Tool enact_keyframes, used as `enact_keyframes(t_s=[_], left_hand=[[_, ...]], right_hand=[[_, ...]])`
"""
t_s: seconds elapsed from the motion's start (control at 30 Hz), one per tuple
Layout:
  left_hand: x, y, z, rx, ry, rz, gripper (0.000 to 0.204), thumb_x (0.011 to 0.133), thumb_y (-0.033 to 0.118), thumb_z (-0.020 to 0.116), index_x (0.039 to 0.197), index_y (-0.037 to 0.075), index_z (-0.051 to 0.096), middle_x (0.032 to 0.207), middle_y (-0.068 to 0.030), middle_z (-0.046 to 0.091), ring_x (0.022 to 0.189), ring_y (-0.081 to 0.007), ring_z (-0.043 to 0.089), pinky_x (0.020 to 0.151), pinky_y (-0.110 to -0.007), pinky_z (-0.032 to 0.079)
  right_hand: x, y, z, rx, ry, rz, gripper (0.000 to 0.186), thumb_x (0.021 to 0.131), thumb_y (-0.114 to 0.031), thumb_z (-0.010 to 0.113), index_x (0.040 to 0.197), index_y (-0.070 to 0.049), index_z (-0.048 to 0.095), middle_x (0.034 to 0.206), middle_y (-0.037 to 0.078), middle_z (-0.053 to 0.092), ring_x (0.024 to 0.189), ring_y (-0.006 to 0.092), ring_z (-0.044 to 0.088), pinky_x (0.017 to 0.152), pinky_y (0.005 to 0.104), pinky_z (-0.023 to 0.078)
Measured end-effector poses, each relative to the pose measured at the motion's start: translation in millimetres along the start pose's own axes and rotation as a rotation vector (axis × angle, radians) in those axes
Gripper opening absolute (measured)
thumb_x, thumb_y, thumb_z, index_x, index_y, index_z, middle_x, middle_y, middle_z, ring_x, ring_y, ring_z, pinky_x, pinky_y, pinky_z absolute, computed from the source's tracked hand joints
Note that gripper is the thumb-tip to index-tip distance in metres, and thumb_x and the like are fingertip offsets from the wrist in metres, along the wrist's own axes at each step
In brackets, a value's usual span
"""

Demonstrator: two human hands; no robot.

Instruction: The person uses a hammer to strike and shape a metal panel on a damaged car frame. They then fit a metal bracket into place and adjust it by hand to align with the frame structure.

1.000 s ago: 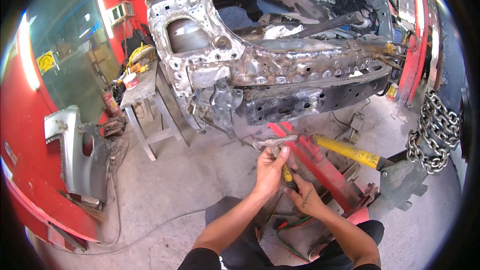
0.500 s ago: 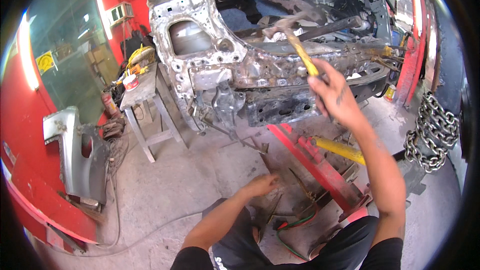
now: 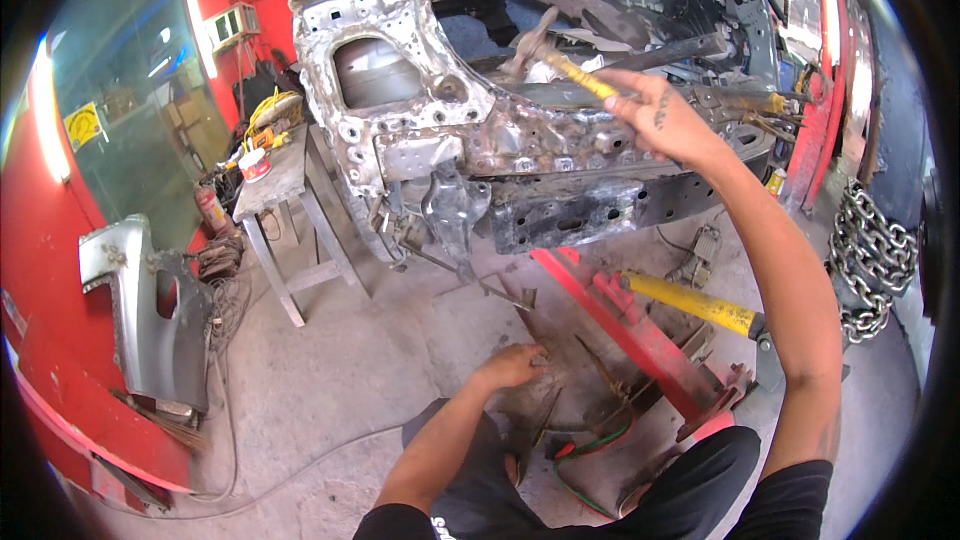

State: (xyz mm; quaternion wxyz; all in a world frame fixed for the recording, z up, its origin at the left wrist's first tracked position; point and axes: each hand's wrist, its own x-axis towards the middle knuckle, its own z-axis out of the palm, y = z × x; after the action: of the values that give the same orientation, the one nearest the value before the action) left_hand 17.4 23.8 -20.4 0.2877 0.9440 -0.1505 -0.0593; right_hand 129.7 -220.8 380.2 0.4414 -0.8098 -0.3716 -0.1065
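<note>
Across the upper half of the view stands a stripped car body [image 3: 500, 136], its bare metal mottled with rust-brown, with a black perforated beam [image 3: 590, 220] along its lower edge. Below that, a red steel beam [image 3: 625, 335] slants down towards the floor. A silver body panel [image 3: 152, 325] leans against the red wall at left, and a worn wooden table [image 3: 285, 175] stands between it and the car. A yellow cylinder [image 3: 690, 303] lies to the right of the red beam, short of a heaped steel chain [image 3: 872, 270].

The hammer [image 3: 573, 72] is up in front of the car body, its head to the left; whether it touches metal I cannot tell. The right hand [image 3: 660, 118] has its fingers clamped around the yellow handle, well apart from the head. The hammer is probably head-heavy, rigid and hard to damage; the far end of the handle seems the right hold, gripped firmly since a smooth shaft might slip. The left hand [image 3: 513, 364] hangs low, fingers partly curled; how far they close I cannot tell.
</note>
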Motion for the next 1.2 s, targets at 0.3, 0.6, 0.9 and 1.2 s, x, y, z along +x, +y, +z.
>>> enact_keyframes(t_s=[0.3, 0.6, 0.9, 1.2], left_hand=[[-11, 4, -2, -0.040, 0.007, -0.012, 0.050, 0.094, 0.039, 0.067, 0.132, 0.008, 0.059, 0.105, -0.0215, 0.070, 0.100, -0.0369, 0.066, 0.087, -0.044, 0.051], [-4, 23, -6, -0.051, -0.061, -0.048, 0.050, 0.095, 0.038, 0.065, 0.133, 0.006, 0.058, 0.109, -0.0212, 0.070, 0.102, -0.0372, 0.066, 0.088, -0.045, 0.051], [-11, -2, -1, -0.077, 0.010, -0.011, 0.052, 0.095, 0.038, 0.066, 0.133, 0.004, 0.058, 0.117, -0.0229, 0.068, 0.102, -0.0366, 0.066, 0.089, -0.044, 0.050], [-5, 23, -9, -0.027, -0.036, -0.022, 0.052, 0.094, 0.038, 0.065, 0.135, 0.007, 0.057, 0.111, -0.0211, 0.069, 0.100, -0.0361, 0.067, 0.089, -0.044, 0.051]], right_hand=[[3, -1, 18, -0.192, -0.021, -0.112, 0.049, 0.100, -0.026, 0.054, 0.142, -0.003, 0.054, 0.064, 0.007, 0.058, 0.057, 0.0167, 0.059, 0.050, 0.0340, 0.049], [11, 2, -15, -0.114, 0.307, 0.016, 0.046, 0.098, -0.027, 0.059, 0.137, -0.001, 0.058, 0.084, 0.015, 0.067, 0.061, 0.0227, 0.063, 0.057, 0.0382, 0.052], [16, 24, 39, -0.239, 0.090, -0.220, 0.044, 0.100, -0.026, 0.055, 0.133, 0.002, 0.060, 0.088, 0.023, 0.071, 0.077, 0.0310, 0.069, 0.073, 0.0424, 0.054], [22, 12, -16, -0.003, 0.387, -0.006, 0.046, 0.098, -0.023, 0.059, 0.136, 0.001, 0.057, 0.073, 0.016, 0.066, 0.055, 0.0242, 0.062, 0.058, 0.0395, 0.053]])
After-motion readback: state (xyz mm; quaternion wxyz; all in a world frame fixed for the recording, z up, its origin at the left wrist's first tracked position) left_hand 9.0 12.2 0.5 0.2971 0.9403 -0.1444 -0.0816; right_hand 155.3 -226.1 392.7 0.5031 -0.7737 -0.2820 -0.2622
